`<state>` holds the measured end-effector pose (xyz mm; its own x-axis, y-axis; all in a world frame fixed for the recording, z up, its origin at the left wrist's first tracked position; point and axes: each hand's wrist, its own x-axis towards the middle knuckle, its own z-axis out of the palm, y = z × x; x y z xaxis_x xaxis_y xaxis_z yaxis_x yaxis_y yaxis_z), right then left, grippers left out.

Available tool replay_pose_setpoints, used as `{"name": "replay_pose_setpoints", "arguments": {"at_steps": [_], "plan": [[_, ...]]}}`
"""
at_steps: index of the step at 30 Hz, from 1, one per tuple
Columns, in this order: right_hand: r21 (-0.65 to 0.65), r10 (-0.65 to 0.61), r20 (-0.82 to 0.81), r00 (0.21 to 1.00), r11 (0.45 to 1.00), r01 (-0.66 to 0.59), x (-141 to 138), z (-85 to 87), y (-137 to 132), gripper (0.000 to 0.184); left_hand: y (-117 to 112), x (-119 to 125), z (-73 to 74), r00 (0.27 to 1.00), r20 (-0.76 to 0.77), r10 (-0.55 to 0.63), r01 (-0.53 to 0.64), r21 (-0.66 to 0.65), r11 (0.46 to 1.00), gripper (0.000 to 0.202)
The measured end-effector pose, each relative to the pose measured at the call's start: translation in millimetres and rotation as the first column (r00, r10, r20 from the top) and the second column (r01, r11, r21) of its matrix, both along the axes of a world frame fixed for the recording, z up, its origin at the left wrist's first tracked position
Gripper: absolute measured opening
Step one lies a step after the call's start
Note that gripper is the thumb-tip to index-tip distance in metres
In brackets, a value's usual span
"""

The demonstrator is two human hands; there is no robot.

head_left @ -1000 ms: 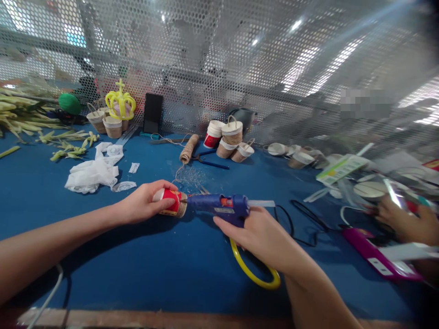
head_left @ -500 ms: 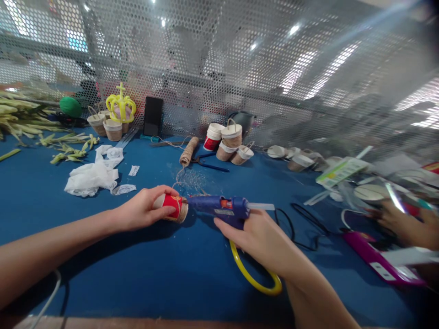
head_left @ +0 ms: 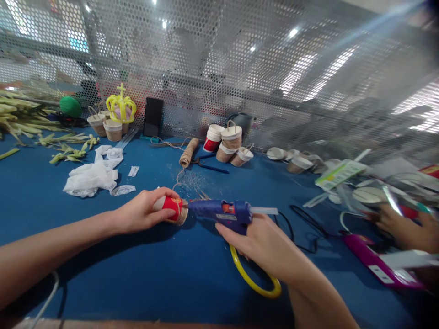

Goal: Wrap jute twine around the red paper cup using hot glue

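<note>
One cup (head_left: 173, 206), clasped in left hand (head_left: 144, 209), has twine (head_left: 182, 219) near one end, rest mostly bare; right hand (head_left: 259, 240) grips glue gun (head_left: 214, 209).

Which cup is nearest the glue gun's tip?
The red-banded cup tipped sideways in the left hand, at the glue gun's tip; the cups by the screen sit unheld.
</note>
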<state>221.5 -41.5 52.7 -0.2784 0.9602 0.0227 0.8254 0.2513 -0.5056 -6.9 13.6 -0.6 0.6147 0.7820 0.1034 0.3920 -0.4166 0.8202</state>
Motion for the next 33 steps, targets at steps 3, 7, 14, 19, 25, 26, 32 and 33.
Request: {"name": "replay_pose_setpoints", "arguments": {"at_steps": [3, 7, 14, 19, 25, 26, 32, 33], "plan": [[0.002, 0.011, 0.023, 1.0, 1.0, -0.011, -1, 1.3, -2, 0.032, 0, 0, 0.5, 1.0, -0.001, -0.001, 0.001, 0.018, 1.0, 0.032], [0.041, 0.022, 0.072, 0.997, 0.999, -0.025, -2, 2.7, -5, 0.029, 1, 0, 1.0, 0.999, -0.034, 0.015, -0.013, 0.034, 0.999, 0.032], [-0.008, 0.002, 0.007, 1.0, 1.0, -0.002, -3, 5.4, -2, 0.029, 1, -1, 1.5, 0.999, -0.048, -0.016, 0.017, 0.035, 0.999, 0.033], [-0.067, -0.042, 0.013, 0.999, 0.997, 0.042, 0, 2.7, 3, 0.036, -1, -1, 3.8, 0.993, -0.113, -0.031, 0.041, 0.088, 0.995, 0.035], [-0.103, -0.066, -0.02, 0.998, 0.993, 0.064, 1, 0.2, 9, 0.037, -2, -2, 2.1, 0.991, -0.13, -0.039, 0.058, 0.144, 0.988, 0.035], [-0.105, -0.076, -0.027, 0.997, 0.992, 0.072, 0, 0.5, 9, 0.034, -2, -2, 1.9, 0.99, -0.135, -0.039, 0.059, 0.147, 0.987, 0.035], [-0.1, -0.068, -0.026, 0.997, 0.993, 0.065, 0, 3.0, 8, 0.034, -2, -2, 2.6, 0.99, -0.136, -0.039, 0.059, 0.14, 0.988, 0.035], [-0.099, -0.063, -0.023, 0.998, 0.993, 0.061, 0, 3.1, 7, 0.035, -1, -2, 3.0, 0.99, -0.137, -0.036, 0.054, 0.131, 0.99, 0.036]]}}
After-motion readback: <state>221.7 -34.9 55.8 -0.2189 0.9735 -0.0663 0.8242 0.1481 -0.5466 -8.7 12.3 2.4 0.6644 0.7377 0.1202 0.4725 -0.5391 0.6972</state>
